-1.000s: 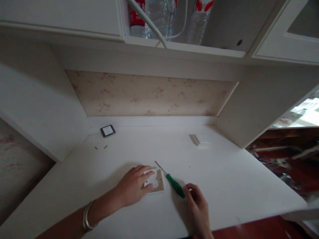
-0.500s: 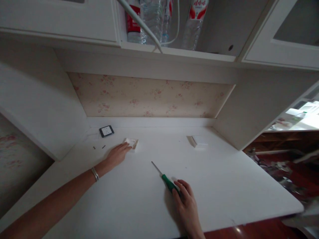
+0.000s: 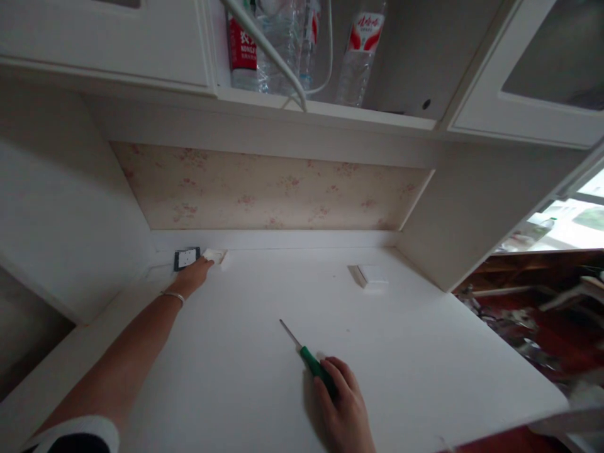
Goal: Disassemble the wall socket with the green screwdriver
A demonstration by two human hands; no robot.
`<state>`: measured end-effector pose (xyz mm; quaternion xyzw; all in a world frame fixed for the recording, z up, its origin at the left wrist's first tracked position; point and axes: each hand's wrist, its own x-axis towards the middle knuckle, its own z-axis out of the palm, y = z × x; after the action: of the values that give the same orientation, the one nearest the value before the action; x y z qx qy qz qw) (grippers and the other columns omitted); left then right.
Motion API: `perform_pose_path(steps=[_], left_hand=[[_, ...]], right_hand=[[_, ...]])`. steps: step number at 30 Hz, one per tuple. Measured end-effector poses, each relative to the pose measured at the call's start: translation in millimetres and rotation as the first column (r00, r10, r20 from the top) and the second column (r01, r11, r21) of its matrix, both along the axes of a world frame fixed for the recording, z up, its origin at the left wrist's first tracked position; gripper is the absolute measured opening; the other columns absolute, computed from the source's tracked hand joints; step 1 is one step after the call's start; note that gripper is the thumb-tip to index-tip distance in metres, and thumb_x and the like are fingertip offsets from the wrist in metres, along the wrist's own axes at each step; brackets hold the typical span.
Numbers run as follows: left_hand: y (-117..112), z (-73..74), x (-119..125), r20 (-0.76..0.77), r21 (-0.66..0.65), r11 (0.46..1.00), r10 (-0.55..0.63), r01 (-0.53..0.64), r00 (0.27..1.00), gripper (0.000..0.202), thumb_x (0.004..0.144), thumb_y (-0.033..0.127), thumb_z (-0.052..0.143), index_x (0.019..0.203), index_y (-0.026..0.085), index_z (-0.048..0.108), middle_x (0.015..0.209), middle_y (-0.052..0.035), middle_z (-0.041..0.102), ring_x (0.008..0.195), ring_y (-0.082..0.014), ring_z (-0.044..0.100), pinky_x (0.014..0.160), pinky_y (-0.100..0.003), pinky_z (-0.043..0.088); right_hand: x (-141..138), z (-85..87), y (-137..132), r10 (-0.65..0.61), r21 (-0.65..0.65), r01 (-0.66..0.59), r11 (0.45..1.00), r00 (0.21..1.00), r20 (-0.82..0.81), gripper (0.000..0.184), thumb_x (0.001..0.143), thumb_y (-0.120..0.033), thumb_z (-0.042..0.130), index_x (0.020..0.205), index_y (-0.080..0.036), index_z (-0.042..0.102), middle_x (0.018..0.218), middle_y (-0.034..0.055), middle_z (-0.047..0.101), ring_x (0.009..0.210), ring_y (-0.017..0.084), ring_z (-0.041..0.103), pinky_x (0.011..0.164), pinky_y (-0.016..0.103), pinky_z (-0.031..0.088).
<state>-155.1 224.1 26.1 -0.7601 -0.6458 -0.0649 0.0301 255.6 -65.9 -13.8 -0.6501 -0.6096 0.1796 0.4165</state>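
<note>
My right hand (image 3: 346, 402) is wrapped round the green handle of a screwdriver (image 3: 311, 363), its metal shaft pointing away to the left, low over the white desk. At the far left, my left hand (image 3: 199, 272) reaches to the back of the desk with its fingers on a small white plastic box (image 3: 218, 255). Its fingertips are partly hidden against the box. Just left of the box lies a wall socket plate (image 3: 187, 258) with a dark frame and a white centre with small holes.
A second white block (image 3: 372, 274) lies at the back right of the desk (image 3: 425, 365). Side panels (image 3: 491, 207) flank the desk. Overhead, a shelf holds several plastic bottles (image 3: 361, 56), and a white cable (image 3: 268, 47) hangs over its edge.
My left hand has moved the white box left and back, beside the socket plate. My right hand keeps the screwdriver in nearly the same place. The view has shifted slightly.
</note>
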Motion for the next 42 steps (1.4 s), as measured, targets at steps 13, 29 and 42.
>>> perform_pose_path(steps=[13, 29, 42], left_hand=[[-30, 12.0, 26, 0.120, 0.057, 0.995, -0.088, 0.082, 0.989, 0.057, 0.074, 0.008, 0.042, 0.131, 0.009, 0.045, 0.136, -0.0138, 0.049, 0.130, -0.0250, 0.042, 0.109, -0.038, 0.034], [-246, -17.2, 141, 0.906, -0.232, 0.925, 0.094, 0.299, 0.412, 0.045, 0.083, 0.040, 0.055, 0.123, 0.019, 0.050, 0.114, -0.0104, 0.065, 0.107, -0.0229, 0.061, 0.096, -0.038, 0.047], [-228, -25.8, 142, 0.878, -0.277, 0.933, 0.148, 0.229, 0.455, 0.044, 0.079, 0.045, 0.053, 0.110, 0.014, 0.060, 0.091, -0.0083, 0.070, 0.085, -0.0222, 0.066, 0.079, -0.033, 0.050]], right_hand=[[-8, -0.6, 1, 0.023, 0.043, -0.034, 0.998, 0.969, 0.247, 0.045, 0.084, -0.036, 0.056, 0.128, -0.025, 0.051, 0.123, 0.0094, 0.058, 0.111, 0.026, 0.056, 0.092, 0.041, 0.050], [-1, 14.2, 2, 0.102, -0.036, -0.101, 0.994, 0.994, 0.040, 0.043, 0.078, -0.028, 0.058, 0.120, -0.019, 0.057, 0.118, 0.0101, 0.059, 0.107, 0.025, 0.057, 0.094, 0.039, 0.047], [126, 50.0, 134, -0.313, -0.133, 0.335, 0.933, 0.936, 0.161, 0.050, 0.075, -0.042, 0.056, 0.116, -0.015, 0.056, 0.117, 0.0164, 0.057, 0.094, 0.026, 0.061, 0.085, 0.038, 0.046]])
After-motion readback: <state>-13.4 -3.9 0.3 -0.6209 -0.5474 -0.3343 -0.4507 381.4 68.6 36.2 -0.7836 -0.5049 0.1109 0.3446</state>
